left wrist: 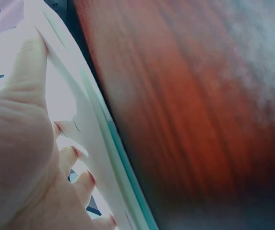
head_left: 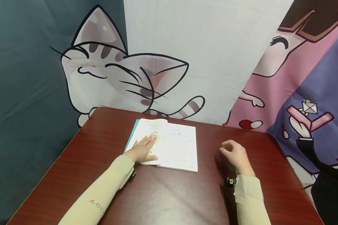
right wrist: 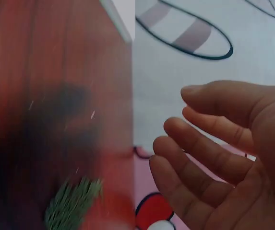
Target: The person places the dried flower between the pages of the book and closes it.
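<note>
An open book [head_left: 180, 151] with a teal cover edge lies on the table, its printed white pages facing up. My left hand [head_left: 142, 151] rests on the left page with its fingers spread and straight. In the left wrist view, the thumb and fingertips touch the page of the book [left wrist: 91, 96]. To the right of the book, my right hand [head_left: 236, 154] hovers over the table, fingers loosely curled and holding nothing. The right wrist view shows a gap between its thumb and fingers [right wrist: 190, 167].
The brown wooden table [head_left: 163, 197] reaches back to a cloth backdrop [head_left: 208, 47] printed with cartoon figures. A green bristly thing [right wrist: 72, 206] appears low in the right wrist view; its kind is unclear. A dark wrist device [head_left: 231, 181] sits at the right cuff.
</note>
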The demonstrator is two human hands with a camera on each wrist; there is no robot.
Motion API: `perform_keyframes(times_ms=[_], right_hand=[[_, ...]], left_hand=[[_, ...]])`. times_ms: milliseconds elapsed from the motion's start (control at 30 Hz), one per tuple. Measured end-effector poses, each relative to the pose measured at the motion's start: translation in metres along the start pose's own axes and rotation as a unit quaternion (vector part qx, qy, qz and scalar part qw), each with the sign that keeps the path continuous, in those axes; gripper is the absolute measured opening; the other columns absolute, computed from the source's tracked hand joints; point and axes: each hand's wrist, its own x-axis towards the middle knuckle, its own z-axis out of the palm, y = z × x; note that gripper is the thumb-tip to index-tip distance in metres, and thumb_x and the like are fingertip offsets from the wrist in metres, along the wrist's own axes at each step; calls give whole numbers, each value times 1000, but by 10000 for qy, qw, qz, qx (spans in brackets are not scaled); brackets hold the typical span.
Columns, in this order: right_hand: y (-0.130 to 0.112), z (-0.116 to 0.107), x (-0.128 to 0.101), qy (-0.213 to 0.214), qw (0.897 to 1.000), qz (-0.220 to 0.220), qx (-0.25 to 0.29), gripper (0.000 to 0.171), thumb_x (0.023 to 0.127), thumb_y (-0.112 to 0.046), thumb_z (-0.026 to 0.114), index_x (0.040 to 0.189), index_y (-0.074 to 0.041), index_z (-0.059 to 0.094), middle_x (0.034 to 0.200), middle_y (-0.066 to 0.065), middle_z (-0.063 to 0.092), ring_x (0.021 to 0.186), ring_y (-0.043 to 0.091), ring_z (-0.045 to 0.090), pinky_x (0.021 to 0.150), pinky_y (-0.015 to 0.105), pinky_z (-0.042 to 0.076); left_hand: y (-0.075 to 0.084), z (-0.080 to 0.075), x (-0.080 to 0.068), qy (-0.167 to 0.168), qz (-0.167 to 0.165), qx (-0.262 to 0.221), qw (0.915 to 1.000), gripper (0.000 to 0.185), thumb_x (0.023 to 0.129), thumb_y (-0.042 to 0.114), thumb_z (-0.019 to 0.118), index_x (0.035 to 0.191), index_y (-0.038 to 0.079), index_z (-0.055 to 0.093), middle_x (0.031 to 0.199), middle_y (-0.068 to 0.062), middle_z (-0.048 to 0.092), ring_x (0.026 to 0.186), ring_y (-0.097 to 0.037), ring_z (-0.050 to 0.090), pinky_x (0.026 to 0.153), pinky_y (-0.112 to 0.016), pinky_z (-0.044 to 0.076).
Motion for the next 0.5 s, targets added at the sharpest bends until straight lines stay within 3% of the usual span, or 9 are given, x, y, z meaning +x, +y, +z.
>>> perform_keyframes(times_ms=[333,500], right_hand=[[33,-10,-9,-214,9952,937,-187,36,94,-18,69,119,7,63,118,31,63,99,42,61,84,55,53],[43,-14,-13,-263,9917,1229,-287,36,92,-17,70,114,10,63,108,30,66,92,40,63,81,54,52]], left_hand=[[0,-1,-1,-4,-11,-20,10000,95,96,55,62,163,8,14,169,-16,9,155,-39,7,118,-68,10],[1,-1,-3,-14,29,-70,10000,95,96,53,63,163,7,14,169,-17,10,154,-40,8,117,-69,10]])
